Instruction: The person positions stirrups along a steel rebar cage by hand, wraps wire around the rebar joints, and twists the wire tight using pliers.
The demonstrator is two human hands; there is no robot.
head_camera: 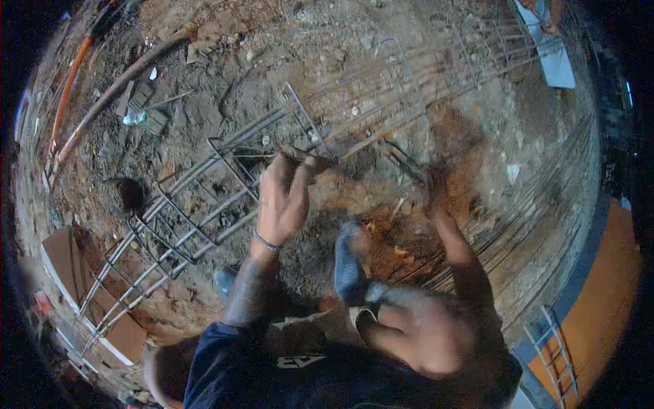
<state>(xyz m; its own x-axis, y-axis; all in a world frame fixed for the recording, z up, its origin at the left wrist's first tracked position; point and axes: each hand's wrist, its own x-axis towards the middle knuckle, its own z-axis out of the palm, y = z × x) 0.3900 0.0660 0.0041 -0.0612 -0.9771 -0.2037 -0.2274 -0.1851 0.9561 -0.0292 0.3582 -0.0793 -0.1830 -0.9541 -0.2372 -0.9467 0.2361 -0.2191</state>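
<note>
A steel rebar cage [196, 219] runs diagonally across the dirt before me, its square stirrups [232, 162] crossing the long bars. My left hand [283, 199], with a band at its wrist, is over the cage; its fingers are closed around thin wire [250, 155] that sticks out to the left. A dark shape by those fingertips is too blurred to name. Apart from it, to the right, my right hand [435, 184] grips a pair of pincers [402, 157], their jaws pointing up and left toward the bars. Motion blurs the right hand.
Long bars and a loose stirrup [403, 61] continue up right, near another person's hand [554, 20]. Straight rods [516, 214] lie on the right. A pole [122, 92] and small blocks [153, 120] lie upper left. A ladder-shaped frame [554, 353] stands by an orange surface [598, 291].
</note>
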